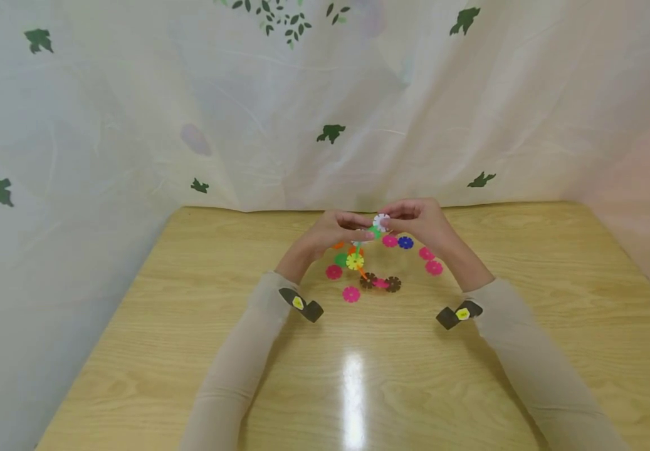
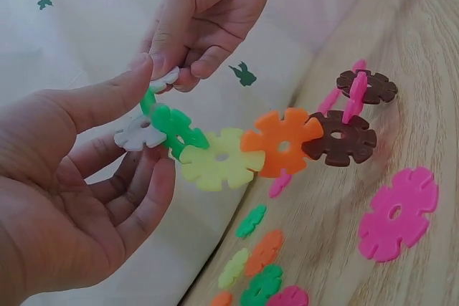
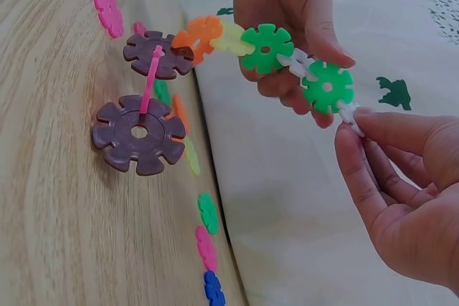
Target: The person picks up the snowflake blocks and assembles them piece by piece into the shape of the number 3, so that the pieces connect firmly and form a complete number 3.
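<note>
A chain of notched, flower-shaped plastic discs hangs between both hands above the table. My left hand pinches it near a white disc and a green disc. Between thumb and fingertips, my right hand pinches the white disc at the chain's upper end, which joins that green disc. Further along come another green disc, a yellow disc, an orange disc and a brown disc. A pink disc links it to a second brown disc at the low end.
Loose discs lie on the wooden table around the chain. Among them are a pink disc in front, a blue disc behind and a pink disc near the right wrist. A pale curtain hangs at the far edge.
</note>
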### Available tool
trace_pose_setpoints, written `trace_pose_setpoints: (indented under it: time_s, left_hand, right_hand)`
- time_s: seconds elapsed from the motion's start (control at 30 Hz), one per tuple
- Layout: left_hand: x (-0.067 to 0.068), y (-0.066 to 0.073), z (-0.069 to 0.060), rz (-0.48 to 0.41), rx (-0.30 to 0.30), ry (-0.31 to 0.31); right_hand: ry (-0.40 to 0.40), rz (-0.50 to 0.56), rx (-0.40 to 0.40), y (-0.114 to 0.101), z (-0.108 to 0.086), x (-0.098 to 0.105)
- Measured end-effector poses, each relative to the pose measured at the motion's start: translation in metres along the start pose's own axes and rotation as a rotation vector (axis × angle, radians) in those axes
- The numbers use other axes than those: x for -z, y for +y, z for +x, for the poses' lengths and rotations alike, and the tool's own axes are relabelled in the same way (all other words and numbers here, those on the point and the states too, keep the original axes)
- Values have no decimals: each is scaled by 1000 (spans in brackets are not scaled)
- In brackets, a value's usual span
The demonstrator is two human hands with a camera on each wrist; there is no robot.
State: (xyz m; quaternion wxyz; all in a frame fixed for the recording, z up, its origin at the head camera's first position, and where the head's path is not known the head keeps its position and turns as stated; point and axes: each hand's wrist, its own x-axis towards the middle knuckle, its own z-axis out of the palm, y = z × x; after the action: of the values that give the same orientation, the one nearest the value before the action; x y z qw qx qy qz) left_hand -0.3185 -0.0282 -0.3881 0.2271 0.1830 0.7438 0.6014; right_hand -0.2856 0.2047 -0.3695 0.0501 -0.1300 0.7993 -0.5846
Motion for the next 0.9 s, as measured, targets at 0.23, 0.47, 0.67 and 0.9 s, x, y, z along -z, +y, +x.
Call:
trace_pose_setpoints:
  time_s: [0.23, 0.47, 0.67, 0.9]
  left_hand:
    - [-1, 1, 0, 8, -21, 14]
    - [-3, 5, -2, 18, -38, 16]
    - [-3, 6, -3, 51, -58, 13]
    - [-2, 7, -3, 112, -51, -40]
  right_hand:
    - [-4, 6, 21, 1, 1, -2]
    - [-16, 10, 62, 3, 1, -4]
    - [-35, -17, 84, 5, 2, -6]
    - [-48, -52, 23, 3, 1, -4]
